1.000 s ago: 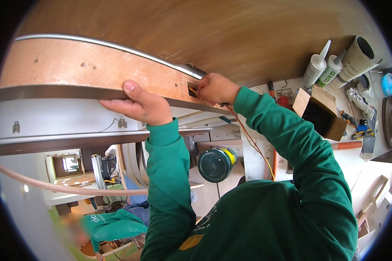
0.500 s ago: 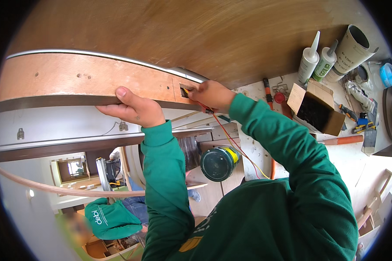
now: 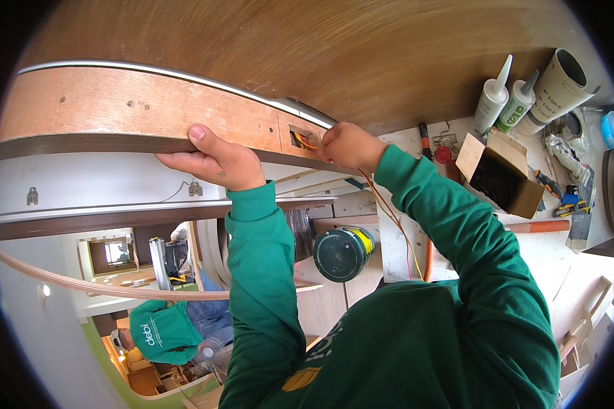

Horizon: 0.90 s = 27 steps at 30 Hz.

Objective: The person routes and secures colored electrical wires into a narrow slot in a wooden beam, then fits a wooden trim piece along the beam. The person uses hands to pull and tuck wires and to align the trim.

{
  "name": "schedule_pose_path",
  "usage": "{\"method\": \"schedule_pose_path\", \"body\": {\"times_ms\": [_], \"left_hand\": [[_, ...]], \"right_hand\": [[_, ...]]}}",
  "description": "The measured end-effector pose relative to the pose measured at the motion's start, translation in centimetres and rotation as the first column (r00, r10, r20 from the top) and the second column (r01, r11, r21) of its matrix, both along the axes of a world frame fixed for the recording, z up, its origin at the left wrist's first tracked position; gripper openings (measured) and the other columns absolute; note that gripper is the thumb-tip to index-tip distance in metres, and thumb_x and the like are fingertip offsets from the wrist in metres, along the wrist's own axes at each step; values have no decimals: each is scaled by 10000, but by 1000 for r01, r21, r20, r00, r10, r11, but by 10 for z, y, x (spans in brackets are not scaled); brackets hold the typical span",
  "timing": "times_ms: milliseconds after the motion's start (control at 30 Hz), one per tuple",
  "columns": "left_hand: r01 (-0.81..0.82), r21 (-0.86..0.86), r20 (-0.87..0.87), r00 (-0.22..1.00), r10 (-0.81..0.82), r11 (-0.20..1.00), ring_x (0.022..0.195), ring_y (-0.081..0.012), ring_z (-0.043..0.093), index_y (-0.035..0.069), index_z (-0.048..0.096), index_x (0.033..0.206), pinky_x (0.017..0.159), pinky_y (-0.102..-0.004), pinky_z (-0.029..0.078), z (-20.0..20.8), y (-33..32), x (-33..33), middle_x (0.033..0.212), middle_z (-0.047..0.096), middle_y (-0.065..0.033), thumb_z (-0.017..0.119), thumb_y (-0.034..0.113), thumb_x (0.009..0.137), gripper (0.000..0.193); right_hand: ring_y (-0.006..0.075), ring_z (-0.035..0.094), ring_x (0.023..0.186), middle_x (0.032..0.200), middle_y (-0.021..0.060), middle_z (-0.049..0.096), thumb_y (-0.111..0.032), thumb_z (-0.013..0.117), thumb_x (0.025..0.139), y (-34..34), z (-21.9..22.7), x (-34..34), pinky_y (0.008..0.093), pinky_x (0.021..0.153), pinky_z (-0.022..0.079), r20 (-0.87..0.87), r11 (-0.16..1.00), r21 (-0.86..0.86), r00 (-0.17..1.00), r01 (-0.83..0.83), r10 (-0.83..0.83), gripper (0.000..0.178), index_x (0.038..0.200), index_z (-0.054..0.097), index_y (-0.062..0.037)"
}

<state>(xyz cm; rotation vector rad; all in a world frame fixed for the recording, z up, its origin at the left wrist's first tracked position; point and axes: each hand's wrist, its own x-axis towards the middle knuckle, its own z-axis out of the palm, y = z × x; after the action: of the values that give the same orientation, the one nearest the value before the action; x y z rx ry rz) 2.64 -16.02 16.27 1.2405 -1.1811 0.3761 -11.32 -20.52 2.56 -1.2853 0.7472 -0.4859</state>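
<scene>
Wires: red and yellow strands curve out of a slot, meet the fingers of the right hand just right of it, and trail nearward from beneath that hand.
Right hand: curled, its fingers drawn together on the wires at the slot's right side; the fingertips are largely hidden.
Left hand: clasps the near edge of a long wooden board, thumb over the edge and fingers underneath, well left of the wires.
Board: stretches from far left toward the right hand, the slot close to its right end.
Bucket: dark, with a yellow band, on the near side of the board.
Bench, right: an open cardboard box stands near two sealant cartridges.
Co-worker: a person in a green top, bent over at near left.
</scene>
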Motion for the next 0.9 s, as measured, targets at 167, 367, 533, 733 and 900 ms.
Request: {"method": "schedule_pose_path", "body": {"times_ms": [167, 367, 533, 733, 900], "left_hand": [[-18, -1, 0, 1000, 18, 1000, 1531, -418, 254, -126, 16, 1593, 1242, -448, 274, 0, 0, 1, 1634, 139, -364, 471, 524, 1066, 952], [0, -5, -20, 1000, 0, 1000, 1529, -418, 256, -117, 21, 1597, 1243, -449, 269, -1, 0, 0, 1639, 131, -363, 462, 505, 1074, 925], [-24, -13, -15, 1000, 24, 1000, 1526, -410, 266, -111, 31, 1600, 1242, -450, 270, 0, -1, -3, 1639, 148, -353, 455, 490, 1079, 902], [11, -12, -37, 999, -11, 1000, 1509, -397, 300, -107, 39, 1600, 1236, -450, 284, 0, 1, -6, 1630, 179, -344, 471, 481, 1075, 899], [46, -34, -8, 999, -46, 998, 1486, -362, 342, -107, 58, 1589, 1214, -433, 326, 2, 2, -3, 1598, 241, -324, 520, 428, 1069, 877]], "right_hand": [[158, 554, 515, 602, 69, 601, -82, 615, 852, -8, 4, 13, 336, 467, 418, -99, 960, -281, 995, -6, -23, 153, 845, 750, -12], [181, 574, 492, 582, 87, 613, -61, 586, 858, -16, 4, 26, 353, 470, 445, -129, 995, -98, 991, -35, 22, 201, 912, 775, -21], [184, 573, 480, 574, 84, 621, -107, 603, 898, -15, 7, 30, 357, 484, 461, -154, 986, -164, 988, -9, -17, 197, 927, 773, -12], [237, 666, 599, 650, 125, 676, -289, 563, 1008, -6, 4, 17, 404, 587, 538, -75, 978, -205, 996, 24, -40, 362, 886, 744, 0], [218, 691, 686, 737, 100, 669, -422, 492, 1079, 37, -7, -21, 389, 661, 562, 121, 948, 319, 991, 21, -62, 430, 1100, 661, -27]]}}
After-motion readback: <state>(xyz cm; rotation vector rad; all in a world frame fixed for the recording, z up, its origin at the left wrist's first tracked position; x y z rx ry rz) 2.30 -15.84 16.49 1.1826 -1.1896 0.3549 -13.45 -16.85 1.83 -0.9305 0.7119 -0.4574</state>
